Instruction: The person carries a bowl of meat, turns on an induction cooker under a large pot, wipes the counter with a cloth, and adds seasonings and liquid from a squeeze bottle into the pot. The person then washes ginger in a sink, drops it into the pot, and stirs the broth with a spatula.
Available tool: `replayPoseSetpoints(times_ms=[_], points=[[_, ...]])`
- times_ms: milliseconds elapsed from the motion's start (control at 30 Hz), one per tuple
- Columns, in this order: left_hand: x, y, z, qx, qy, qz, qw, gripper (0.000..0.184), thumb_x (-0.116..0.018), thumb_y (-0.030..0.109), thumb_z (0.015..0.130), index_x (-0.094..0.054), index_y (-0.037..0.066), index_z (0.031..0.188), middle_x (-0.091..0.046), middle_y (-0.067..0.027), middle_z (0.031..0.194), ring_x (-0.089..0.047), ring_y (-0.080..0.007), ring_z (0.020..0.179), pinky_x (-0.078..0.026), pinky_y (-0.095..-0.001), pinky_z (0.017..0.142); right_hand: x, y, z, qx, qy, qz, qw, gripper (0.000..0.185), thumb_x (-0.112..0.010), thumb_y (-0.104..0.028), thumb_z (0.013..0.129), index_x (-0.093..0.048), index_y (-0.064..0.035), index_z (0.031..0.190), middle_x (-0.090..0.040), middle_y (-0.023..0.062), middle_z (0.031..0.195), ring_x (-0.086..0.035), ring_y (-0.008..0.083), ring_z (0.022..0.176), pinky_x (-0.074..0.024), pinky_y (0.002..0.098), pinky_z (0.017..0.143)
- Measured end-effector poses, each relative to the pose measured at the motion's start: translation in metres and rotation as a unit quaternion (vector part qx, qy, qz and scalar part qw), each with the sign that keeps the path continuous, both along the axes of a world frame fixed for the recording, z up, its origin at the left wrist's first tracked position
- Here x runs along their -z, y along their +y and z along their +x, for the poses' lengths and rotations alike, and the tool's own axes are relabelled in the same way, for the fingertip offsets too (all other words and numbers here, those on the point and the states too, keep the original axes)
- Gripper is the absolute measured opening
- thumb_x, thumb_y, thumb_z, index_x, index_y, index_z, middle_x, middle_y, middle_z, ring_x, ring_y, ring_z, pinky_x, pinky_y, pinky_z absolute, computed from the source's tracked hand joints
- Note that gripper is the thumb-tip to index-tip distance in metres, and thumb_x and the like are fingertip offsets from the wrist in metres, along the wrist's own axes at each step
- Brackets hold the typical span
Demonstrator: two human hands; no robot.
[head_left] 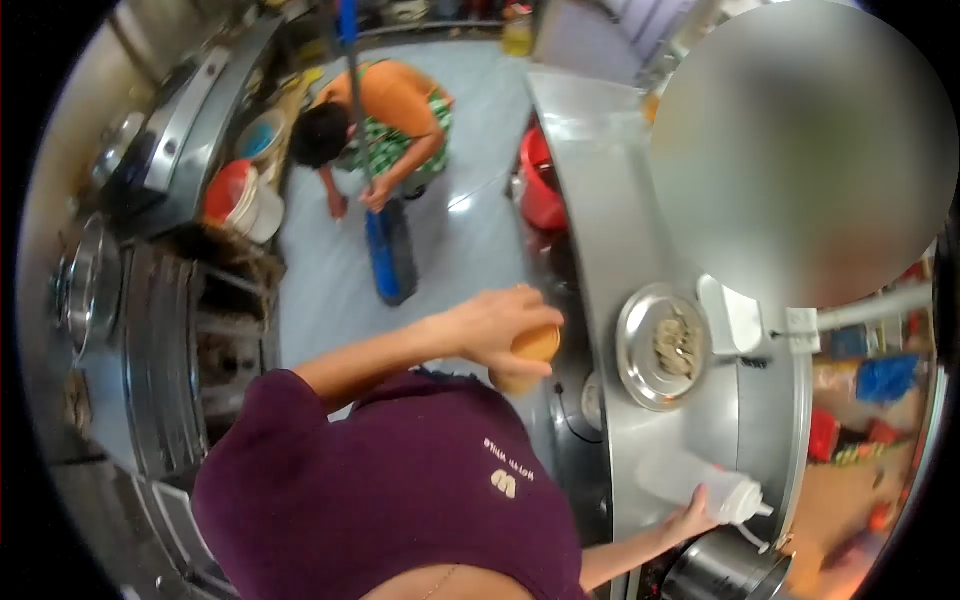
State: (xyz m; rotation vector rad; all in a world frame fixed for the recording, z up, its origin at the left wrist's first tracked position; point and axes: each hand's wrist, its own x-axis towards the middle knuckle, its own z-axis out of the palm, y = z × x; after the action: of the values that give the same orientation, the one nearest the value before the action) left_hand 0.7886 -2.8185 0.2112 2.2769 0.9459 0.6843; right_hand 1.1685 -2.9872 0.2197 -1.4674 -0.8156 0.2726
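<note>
My left hand [497, 330] is in front of my chest, its fingers wrapped round a small container with an orange top [537, 344]. The lower part of that container looks tan and is partly covered by my fingers. On the lower right, my right hand [690, 517] grips a translucent squeeze bottle [690, 482] with a white nozzle cap. The bottle is tilted over the steel counter [600, 190], beside a steel pot [727, 568]. Further up the counter lies a round steel plate [640, 385] with pale food pieces [678, 347] on it.
A person in an orange top [395, 95] crouches on the floor with a blue broom [385, 262]. A red tub [541, 180] stands by the counter, a white bucket [257, 212] at left. A white tray [735, 318] is beside the plate. A blurred circle covers the upper right.
</note>
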Motion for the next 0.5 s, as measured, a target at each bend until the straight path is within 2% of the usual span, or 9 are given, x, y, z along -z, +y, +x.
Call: replayPoseSetpoints(times_ms=[33,67,233,367,500], points=[[-0.003,-0.002,-0.025,-0.043,0.021,-0.008,0.999,0.056,-0.065,0.044,0.069,-0.052,0.008,0.109,-0.052,-0.0142,0.094,-0.051,-0.031,0.087,-0.045,-0.0381,0.073,-0.006,0.026,-0.012,-0.046,-0.007,-0.011,0.999,0.073,-0.065,-0.005,0.071,-0.024,0.0011,0.13,-0.045,0.0181,0.121,-0.044,0.0296,0.11,-0.0339,0.0398,0.097],[0.0,-0.003,-0.047,-0.081,0.025,-0.019,0.996,0.056,-0.065,0.044,0.069,-0.052,0.008,0.109,-0.052,-0.0141,0.094,-0.051,-0.0307,0.087,-0.045,-0.0377,0.073,-0.009,0.053,-0.028,-0.053,0.003,0.008,0.999,0.062,-0.062,-0.004,0.072,-0.032,0.0033,0.126,-0.051,0.0158,0.114,-0.049,0.0252,0.105,-0.0332,0.036,0.096],[0.022,0.006,-0.135,-0.213,0.037,-0.028,0.976,0.055,-0.067,0.042,0.068,-0.053,0.008,0.109,-0.053,-0.0135,0.095,-0.052,-0.0301,0.088,-0.045,-0.0366,0.075,-0.037,0.161,-0.089,-0.187,-0.023,0.032,0.982,0.063,-0.063,-0.006,0.072,-0.03,0.0029,0.126,-0.052,0.0192,0.112,-0.05,0.0269,0.103,-0.0371,0.0383,0.093],[0.035,0.035,-0.164,-0.261,0.0,-0.055,0.964,0.055,-0.068,0.038,0.068,-0.053,0.005,0.109,-0.054,-0.0145,0.094,-0.052,-0.0315,0.087,-0.044,-0.0378,0.075,-0.054,0.231,-0.114,-0.257,-0.078,0.047,0.962,0.066,-0.065,-0.012,0.071,-0.03,0.0021,0.126,-0.051,0.0224,0.11,-0.052,0.0295,0.1,-0.0413,0.0416,0.089],[0.029,0.101,-0.171,-0.259,-0.008,-0.067,0.964,0.055,-0.068,0.037,0.067,-0.053,0.005,0.108,-0.054,-0.0146,0.093,-0.052,-0.0315,0.087,-0.043,-0.0376,0.076,-0.065,0.296,-0.132,-0.257,-0.094,0.042,0.961,0.074,-0.07,-0.019,0.064,-0.033,0.0014,0.124,-0.054,0.0201,0.103,-0.053,0.0271,0.096,-0.0439,0.0384,0.083]])
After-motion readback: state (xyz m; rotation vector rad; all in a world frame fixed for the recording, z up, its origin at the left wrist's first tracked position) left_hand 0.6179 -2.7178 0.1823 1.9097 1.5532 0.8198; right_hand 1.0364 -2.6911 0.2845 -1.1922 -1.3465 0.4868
